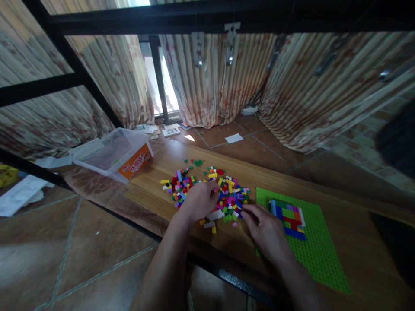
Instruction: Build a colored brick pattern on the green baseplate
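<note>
A heap of small coloured toy building bricks [230, 201] lies spread over the wooden board. My left hand [201, 199] is over the middle of the heap, its fingers curled down among the bricks; whatever they may hold is hidden. At the heap's right edge is my right hand [264, 226], fingers stretched toward the bricks with a gap between thumb and forefinger. Just beyond it, a green studded baseplate [319, 242] carries a low brick build [293, 220] of blue, red, white, orange and purple pieces. A few grey and yellow bricks [210, 224] lie in front of the left hand.
A clear plastic box [112, 151] with an orange label stands at the board's left end. Black metal bars [87, 93] cross the left and top of the view. Papers [170, 130] lie on the tiled floor beyond, below long patterned curtains [194, 86].
</note>
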The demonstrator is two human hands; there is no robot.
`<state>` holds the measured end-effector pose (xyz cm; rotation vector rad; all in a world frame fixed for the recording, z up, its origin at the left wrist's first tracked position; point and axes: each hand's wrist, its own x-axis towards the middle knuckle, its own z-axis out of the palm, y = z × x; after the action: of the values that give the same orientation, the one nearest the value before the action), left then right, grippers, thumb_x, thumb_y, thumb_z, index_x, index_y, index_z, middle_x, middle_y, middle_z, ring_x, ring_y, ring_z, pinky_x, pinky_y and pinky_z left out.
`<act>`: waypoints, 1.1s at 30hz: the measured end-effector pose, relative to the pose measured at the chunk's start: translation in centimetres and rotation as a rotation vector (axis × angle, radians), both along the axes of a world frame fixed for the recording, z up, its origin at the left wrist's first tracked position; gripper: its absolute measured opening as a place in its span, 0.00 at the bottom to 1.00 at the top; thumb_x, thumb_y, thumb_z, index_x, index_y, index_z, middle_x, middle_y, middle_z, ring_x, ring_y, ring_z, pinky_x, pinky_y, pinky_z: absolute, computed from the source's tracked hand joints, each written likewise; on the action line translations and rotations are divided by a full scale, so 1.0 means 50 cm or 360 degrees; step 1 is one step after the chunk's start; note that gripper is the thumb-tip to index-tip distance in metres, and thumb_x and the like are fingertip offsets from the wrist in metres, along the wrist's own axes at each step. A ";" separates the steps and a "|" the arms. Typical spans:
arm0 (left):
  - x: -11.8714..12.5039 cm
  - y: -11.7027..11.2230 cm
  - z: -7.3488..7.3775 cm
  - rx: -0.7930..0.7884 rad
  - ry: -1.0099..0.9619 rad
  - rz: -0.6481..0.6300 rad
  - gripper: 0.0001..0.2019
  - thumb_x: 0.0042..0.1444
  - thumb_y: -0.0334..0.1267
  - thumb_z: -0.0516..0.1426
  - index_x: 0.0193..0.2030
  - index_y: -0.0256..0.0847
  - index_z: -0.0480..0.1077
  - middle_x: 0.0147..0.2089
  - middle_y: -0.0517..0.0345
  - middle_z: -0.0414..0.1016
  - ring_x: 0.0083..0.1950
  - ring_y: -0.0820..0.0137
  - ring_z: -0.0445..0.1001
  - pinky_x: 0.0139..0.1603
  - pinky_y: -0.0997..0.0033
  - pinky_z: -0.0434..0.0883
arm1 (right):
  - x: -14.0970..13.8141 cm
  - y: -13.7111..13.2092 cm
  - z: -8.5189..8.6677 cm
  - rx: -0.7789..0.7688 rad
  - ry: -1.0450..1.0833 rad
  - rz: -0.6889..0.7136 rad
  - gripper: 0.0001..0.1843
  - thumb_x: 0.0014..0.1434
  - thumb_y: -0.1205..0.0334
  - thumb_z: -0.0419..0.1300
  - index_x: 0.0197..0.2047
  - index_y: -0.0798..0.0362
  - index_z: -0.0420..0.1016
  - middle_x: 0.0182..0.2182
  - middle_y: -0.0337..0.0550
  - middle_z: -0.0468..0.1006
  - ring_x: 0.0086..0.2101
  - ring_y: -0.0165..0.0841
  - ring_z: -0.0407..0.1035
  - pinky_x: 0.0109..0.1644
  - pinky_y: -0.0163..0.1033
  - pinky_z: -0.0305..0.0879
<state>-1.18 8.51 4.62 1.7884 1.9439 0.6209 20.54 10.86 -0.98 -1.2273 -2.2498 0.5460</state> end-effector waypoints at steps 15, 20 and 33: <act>-0.045 -0.006 -0.005 -0.0284 0.0384 0.0284 0.13 0.48 0.31 0.56 0.41 0.42 0.76 0.39 0.50 0.80 0.42 0.61 0.78 0.40 0.70 0.70 | 0.001 -0.002 0.005 -0.0007 0.0000 0.0033 0.12 0.65 0.58 0.52 0.43 0.50 0.76 0.41 0.44 0.80 0.41 0.36 0.75 0.45 0.41 0.69; -0.034 0.000 -0.001 -0.0315 0.0514 0.0329 0.12 0.52 0.32 0.54 0.42 0.42 0.76 0.43 0.48 0.79 0.47 0.57 0.77 0.43 0.65 0.71 | 0.001 -0.003 0.009 -0.0034 -0.0023 0.0030 0.12 0.65 0.60 0.53 0.43 0.51 0.77 0.40 0.43 0.80 0.40 0.36 0.75 0.45 0.40 0.68; -0.041 0.007 -0.012 -0.0037 0.0112 0.0352 0.08 0.55 0.33 0.55 0.41 0.39 0.71 0.36 0.53 0.78 0.34 0.66 0.75 0.36 0.70 0.67 | 0.003 -0.004 0.028 -0.0052 0.0177 -0.0087 0.11 0.64 0.61 0.54 0.41 0.51 0.77 0.39 0.44 0.80 0.39 0.35 0.75 0.45 0.40 0.67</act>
<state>-3.22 8.87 4.03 1.6141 2.2069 0.6110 20.68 10.67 0.41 -1.2398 -2.1166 0.6172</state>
